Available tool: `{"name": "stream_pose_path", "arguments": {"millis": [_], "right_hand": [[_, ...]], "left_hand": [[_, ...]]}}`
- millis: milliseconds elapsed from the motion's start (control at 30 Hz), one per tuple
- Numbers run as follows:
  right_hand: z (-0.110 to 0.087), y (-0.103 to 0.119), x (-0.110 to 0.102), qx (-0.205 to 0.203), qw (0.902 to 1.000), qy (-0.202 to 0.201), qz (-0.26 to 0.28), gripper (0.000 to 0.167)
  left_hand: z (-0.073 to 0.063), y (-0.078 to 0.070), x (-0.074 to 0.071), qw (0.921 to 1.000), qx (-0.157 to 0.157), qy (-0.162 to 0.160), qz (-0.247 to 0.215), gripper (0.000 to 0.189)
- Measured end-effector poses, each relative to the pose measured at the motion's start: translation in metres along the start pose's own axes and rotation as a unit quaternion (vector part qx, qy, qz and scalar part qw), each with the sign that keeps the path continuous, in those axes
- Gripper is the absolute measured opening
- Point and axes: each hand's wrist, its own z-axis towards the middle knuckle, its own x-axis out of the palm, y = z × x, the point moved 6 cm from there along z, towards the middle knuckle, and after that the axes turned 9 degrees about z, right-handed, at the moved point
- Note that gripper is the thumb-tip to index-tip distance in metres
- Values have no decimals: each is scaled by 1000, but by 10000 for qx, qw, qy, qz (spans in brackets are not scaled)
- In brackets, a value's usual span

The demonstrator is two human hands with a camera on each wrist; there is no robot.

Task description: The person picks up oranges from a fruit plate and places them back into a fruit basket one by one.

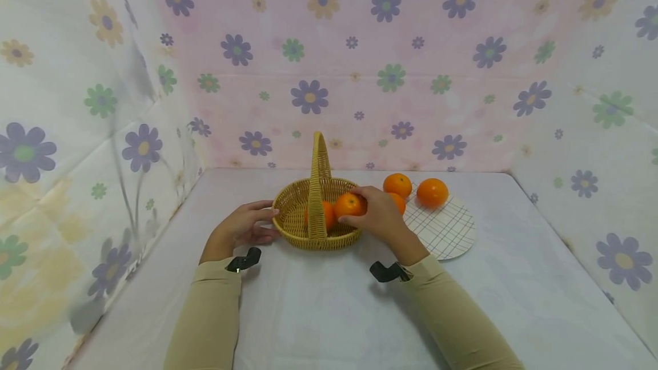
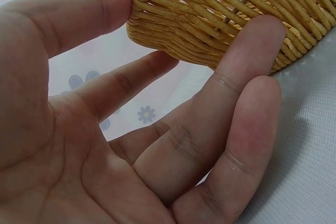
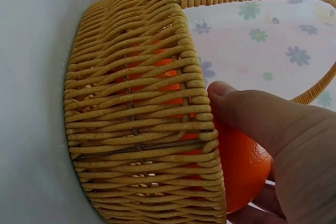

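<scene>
A yellow woven basket [image 1: 293, 240] with a tall arched handle [image 1: 317, 187] stands on the table. My left hand [image 1: 251, 222] is at its left end, thumb at the rim. In the left wrist view the spread, gently bent fingers [image 2: 252, 45] touch the wicker wall from outside. My right hand [image 1: 379, 214] holds an orange [image 1: 349, 204] between thumb and fingers, just inside the right rim. The right wrist view shows this orange [image 3: 240, 169] partly behind the wicker wall. Another orange [image 1: 328, 217] lies in the basket, partly hidden by the handle.
Right of the basket lies a white plate [image 1: 447, 230] with a thin-lined grid pattern. Two oranges, one at the back [image 1: 397, 185] and one on the plate [image 1: 432, 193], are in plain view; a third orange [image 1: 397, 202] is partly covered by my right hand. Flowered cloth walls surround the white table.
</scene>
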Motion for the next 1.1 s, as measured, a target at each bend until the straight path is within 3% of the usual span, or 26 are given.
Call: {"name": "stream_pose_path", "arguments": {"millis": [467, 1100], "right_hand": [[-1, 3, 13, 70, 9998, 198, -12, 74], [-4, 9, 28, -211, 9993, 290, -73, 70]], "left_hand": [[0, 0, 0, 10000, 17, 45, 14, 72], [-1, 0, 0, 10000, -10, 28, 26, 70]]}}
